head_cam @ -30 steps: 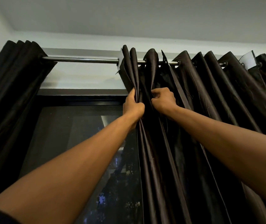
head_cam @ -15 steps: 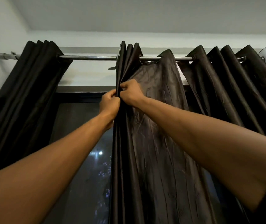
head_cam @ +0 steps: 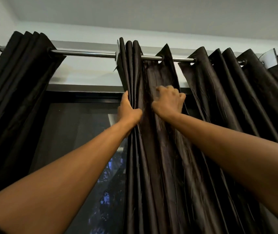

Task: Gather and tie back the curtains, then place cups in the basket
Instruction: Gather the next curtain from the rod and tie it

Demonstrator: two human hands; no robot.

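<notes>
Right curtain panel (head_cam: 160, 149) hangs from rod (head_cam: 84, 53), half gathered. Left hand (head_cam: 129, 109) grip holds stacked leading pleats; right hand (head_cam: 168, 100) fingers curled, blurred, grip uncertain. Advice: feed next fold into left-hand stack, keep pleats even.

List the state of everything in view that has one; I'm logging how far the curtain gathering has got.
left hand: grips the bunched leading folds of the right curtain.
right hand: curled on the next fold; blurred.
right curtain: hung, partly gathered, not tied.
left curtain: bunched at the rod's left end; no tie visible.
curtain rod: bare between the curtains.
window: uncovered, dark outside.
</notes>
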